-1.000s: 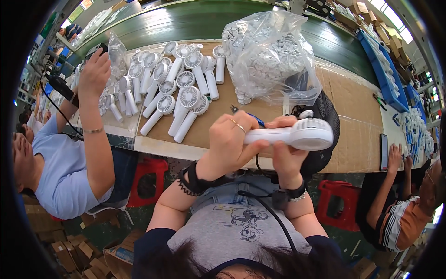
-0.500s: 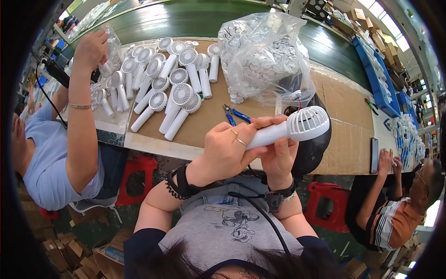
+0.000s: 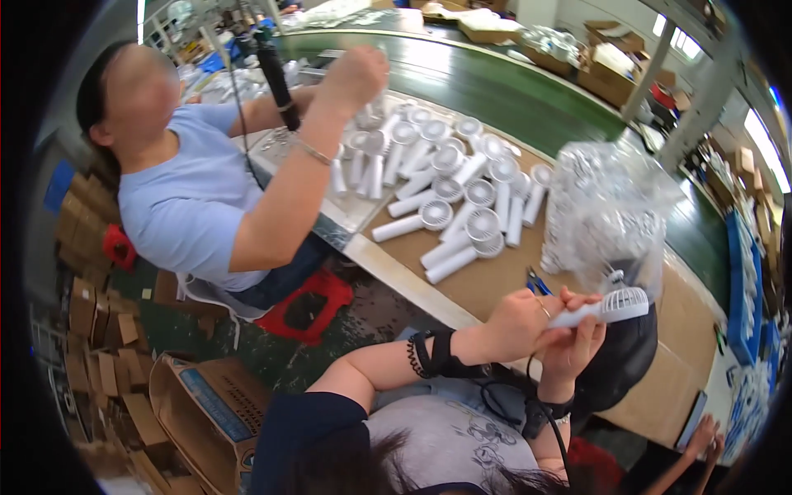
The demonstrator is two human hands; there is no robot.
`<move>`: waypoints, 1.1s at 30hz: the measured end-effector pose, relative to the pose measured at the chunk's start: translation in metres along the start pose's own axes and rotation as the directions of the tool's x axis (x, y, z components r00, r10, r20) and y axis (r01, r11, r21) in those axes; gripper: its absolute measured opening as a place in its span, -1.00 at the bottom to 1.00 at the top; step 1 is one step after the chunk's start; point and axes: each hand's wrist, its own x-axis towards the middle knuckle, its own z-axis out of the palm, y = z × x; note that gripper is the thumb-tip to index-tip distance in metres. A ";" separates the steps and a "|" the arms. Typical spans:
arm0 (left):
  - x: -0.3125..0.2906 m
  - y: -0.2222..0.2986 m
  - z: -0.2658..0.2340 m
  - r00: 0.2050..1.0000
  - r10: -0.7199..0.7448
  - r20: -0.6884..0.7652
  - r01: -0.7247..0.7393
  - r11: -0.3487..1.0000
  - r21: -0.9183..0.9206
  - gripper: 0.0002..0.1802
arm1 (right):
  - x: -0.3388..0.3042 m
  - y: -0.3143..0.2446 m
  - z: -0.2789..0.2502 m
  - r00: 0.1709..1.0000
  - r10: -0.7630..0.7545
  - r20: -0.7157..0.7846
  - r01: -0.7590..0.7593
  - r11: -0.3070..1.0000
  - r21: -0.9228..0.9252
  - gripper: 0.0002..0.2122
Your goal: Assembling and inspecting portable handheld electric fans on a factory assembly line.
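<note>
Over the table's front edge I hold a white handheld fan (image 3: 624, 305), tilted, its grilled head pointing right. My left hand (image 3: 520, 324) is closed around the end of the handle. Below the handle, near the fan head, my right hand (image 3: 577, 348) grips it with fingers and thumb. A small white round part (image 3: 615, 277) shows just above the fan head; I cannot tell whether it is attached. Beyond my hands lie blue-handled cutting pliers (image 3: 539, 282), partly hidden. Several more white handheld fans (image 3: 483, 224) are heaped on the cardboard-covered table.
A clear plastic bag (image 3: 606, 206) of small white parts stands behind my hands, with a black rounded object (image 3: 617, 363) beside them. A co-worker in light blue (image 3: 186, 198) sits at left, one hand raised. A phone (image 3: 693, 419) and another person's hands (image 3: 705, 437) are at lower right.
The view has swung left, so the co-worker shows larger and the table things appear further right. Both my hands still hold the fan. The co-worker's hand remains raised, now blurred.
</note>
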 end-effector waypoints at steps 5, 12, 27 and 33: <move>-0.001 0.000 -0.020 0.964 -0.185 0.190 0.195 0.980 -0.033 -0.58 | 0.003 0.005 0.011 0.998 0.064 0.026 -0.063 0.996 -0.062 -0.71; -0.004 -0.004 -0.032 0.966 -0.226 0.125 0.241 0.963 -0.123 -0.58 | 0.011 0.006 0.030 0.992 0.103 0.073 -0.095 0.991 -0.096 -0.69; -0.022 -0.005 -0.052 0.970 -0.242 0.003 0.242 0.968 -0.061 -0.48 | 0.006 0.014 0.048 0.956 0.215 0.199 -0.208 0.976 -0.058 -0.66; -0.023 -0.007 -0.051 0.966 -0.258 -0.020 0.255 0.962 -0.099 -0.52 | 0.007 0.019 0.050 0.951 0.226 0.213 -0.218 0.974 -0.060 -0.68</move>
